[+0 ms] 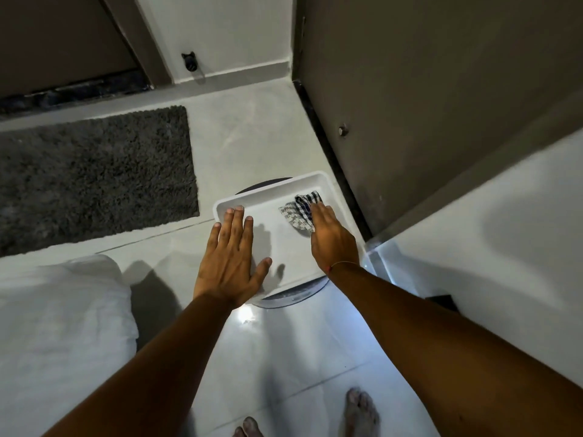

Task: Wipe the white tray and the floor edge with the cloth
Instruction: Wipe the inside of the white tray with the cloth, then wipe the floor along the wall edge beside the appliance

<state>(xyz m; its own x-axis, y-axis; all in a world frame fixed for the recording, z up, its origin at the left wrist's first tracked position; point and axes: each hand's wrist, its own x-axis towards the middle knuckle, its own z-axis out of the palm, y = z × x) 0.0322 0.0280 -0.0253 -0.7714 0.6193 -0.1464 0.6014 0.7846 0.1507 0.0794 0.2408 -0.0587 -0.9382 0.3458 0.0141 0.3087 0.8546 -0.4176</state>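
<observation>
The tray (271,197) sits at the centre of the frame on a round dark base (293,296), close to the dark floor edge (334,159) that runs along the wall to its right. The step in hand looks like wiping the tray's inside. To do it well, the cloth (299,212) should stay bunched under a flat palm and travel in overlapping passes from the far right corner toward the near rim, running into each corner where dirt gathers. The tray needs firm steadying so it does not slide off the base.

The right hand (331,238) reaches in from the lower right, fingers extended and pressed flat on the checked cloth, which lies in the tray's right half; it presses rather than clamps. The left hand (232,257) comes from the lower left, spread open, palm down on the tray's left side, fingertips reaching the far rim, holding nothing. Both arms are stretched nearly straight. The floor edge seems not yet wiped.
</observation>
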